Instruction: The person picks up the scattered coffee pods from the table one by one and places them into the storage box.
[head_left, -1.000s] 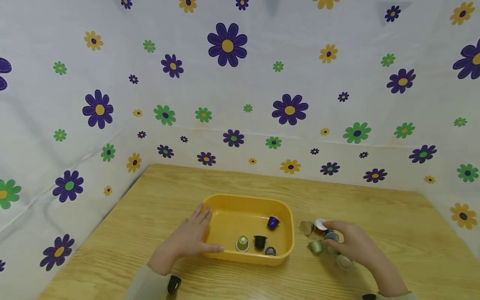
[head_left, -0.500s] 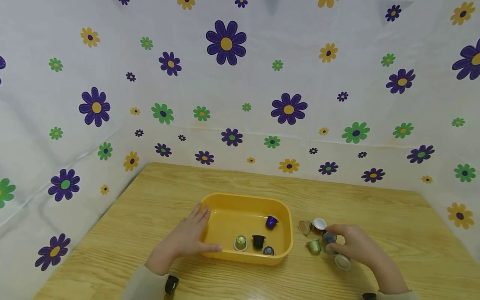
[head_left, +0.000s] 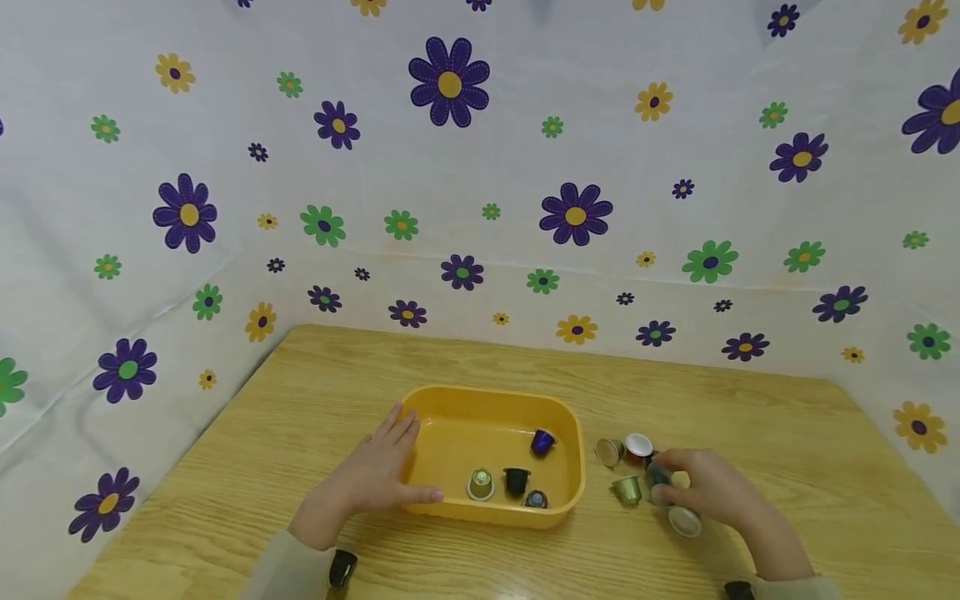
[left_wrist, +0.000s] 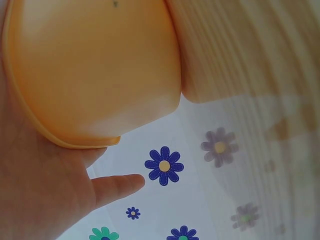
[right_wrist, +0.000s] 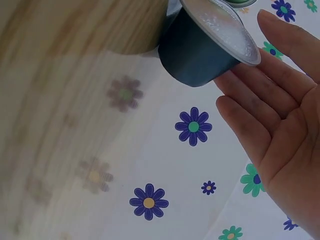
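Observation:
My left hand (head_left: 375,473) rests on the left end of a yellow plastic tub (head_left: 465,404), fingers over the rim and thumb along the near side. Inside lie a purple coffee capsule (head_left: 542,442), a light green one (head_left: 481,483), a black one (head_left: 516,481) and a dark grey one (head_left: 536,499). My right hand (head_left: 705,483) pinches a dark bluish coffee capsule (head_left: 657,475) between thumb and index finger, partly hidden. Just below it sits a capsule with a pale lid (head_left: 685,522). In the right wrist view, a dark blue-green capsule (right_wrist: 197,50) stands before my fingers.
Left of my right hand lie a green capsule (head_left: 627,490), a tan-lidded capsule (head_left: 609,452) and a white-lidded reddish capsule (head_left: 638,447). The wooden table (head_left: 352,358) meets a flower-printed white cloth (head_left: 480,150) behind and at both sides.
My right thumb and index finger have closed in on the dark bluish capsule, which has tilted. My left hand stays on the tub. The head view has shifted slightly.

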